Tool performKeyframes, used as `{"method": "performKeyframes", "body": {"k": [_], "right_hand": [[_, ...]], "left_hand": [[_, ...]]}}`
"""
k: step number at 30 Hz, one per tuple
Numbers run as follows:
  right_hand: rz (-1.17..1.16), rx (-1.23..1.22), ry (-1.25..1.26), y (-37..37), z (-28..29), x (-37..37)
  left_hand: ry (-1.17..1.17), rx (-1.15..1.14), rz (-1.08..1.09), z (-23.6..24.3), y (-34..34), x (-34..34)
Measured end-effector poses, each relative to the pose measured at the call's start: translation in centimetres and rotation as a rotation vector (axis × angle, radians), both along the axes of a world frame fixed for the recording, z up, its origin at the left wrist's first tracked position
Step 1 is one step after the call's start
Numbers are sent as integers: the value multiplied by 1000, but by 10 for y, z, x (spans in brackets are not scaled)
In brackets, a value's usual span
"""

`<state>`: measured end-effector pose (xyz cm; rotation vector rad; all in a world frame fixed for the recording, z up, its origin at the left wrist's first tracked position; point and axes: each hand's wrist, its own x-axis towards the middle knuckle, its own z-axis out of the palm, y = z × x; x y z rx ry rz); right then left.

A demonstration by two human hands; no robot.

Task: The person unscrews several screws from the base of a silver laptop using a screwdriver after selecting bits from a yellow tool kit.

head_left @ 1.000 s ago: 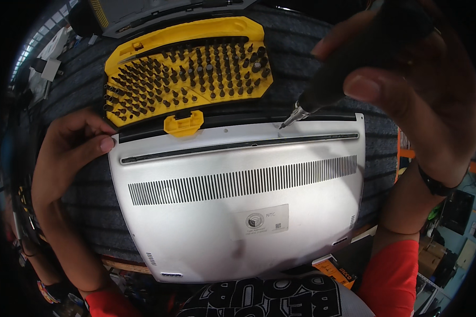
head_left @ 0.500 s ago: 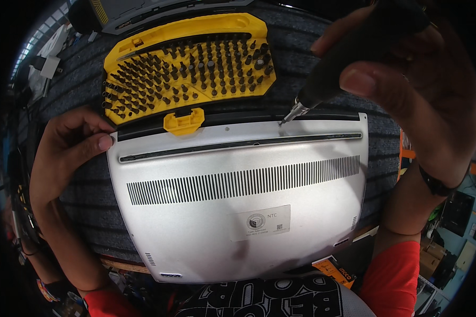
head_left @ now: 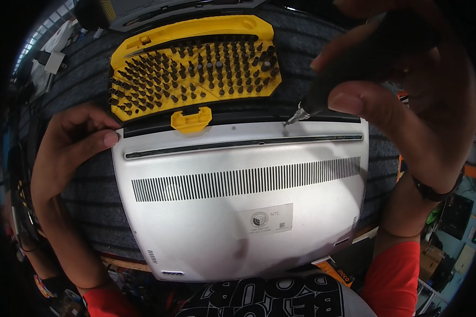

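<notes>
A silver laptop (head_left: 195, 227) lies bottom side up in front of me, its long vent grille and rubber strip showing. My right hand (head_left: 391, 90) is wrapped round a dark screwdriver (head_left: 344, 74), seemingly a thick-bodied one. Its metal tip meets the laptop's bottom cover near the far edge, right of the middle; the screw under it is too small to make out. At the far left corner, my left hand (head_left: 84, 140) pinches the laptop's edge between thumb and fingers.
Just beyond the laptop sits a yellow bit case (head_left: 195, 68) with several dark bits upright in it; its yellow latch (head_left: 191, 120) overhangs the laptop's far edge. A ribbed dark mat (head_left: 84, 222) lies underneath. A white plug-like piece (head_left: 54, 62) is at the far left.
The laptop and bit case appear shifted slightly right in the view. The screwdriver stays at the same spot on the cover, its handle leaning a little differently; both hands keep their holds.
</notes>
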<state>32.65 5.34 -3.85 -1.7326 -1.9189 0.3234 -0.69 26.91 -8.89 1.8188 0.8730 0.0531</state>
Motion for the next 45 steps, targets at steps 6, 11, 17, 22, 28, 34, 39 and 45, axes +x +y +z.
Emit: {"method": "performKeyframes", "body": {"k": [6, 11, 17, 22, 28, 34, 39, 45], "right_hand": [[5, 8, 4, 4, -2, -2], [7, 7, 3, 5, -2, -2], [-14, 14, -13, 2, 6, -3], [-10, 23, 6, 5, 2, -1], [-7, 19, 11, 6, 4, -2], [-9, 23, 8, 5, 4, -2], [-10, 25, 8, 6, 3, -2], [-7, 29, 6, 6, 2, -3]], "left_hand": [[-19, -18, 4, -4, 0, -4], [-31, -25, -4, -5, 2, -5], [-50, -33, -17, -4, 4, -2], [-20, -27, 2, -4, 2, -4], [-53, -65, 13, -7, 3, -6], [-60, -62, 1, -6, 3, -5], [-67, -60, -3, -7, 4, -5], [-15, -94, 28, -4, 3, -4]]}}
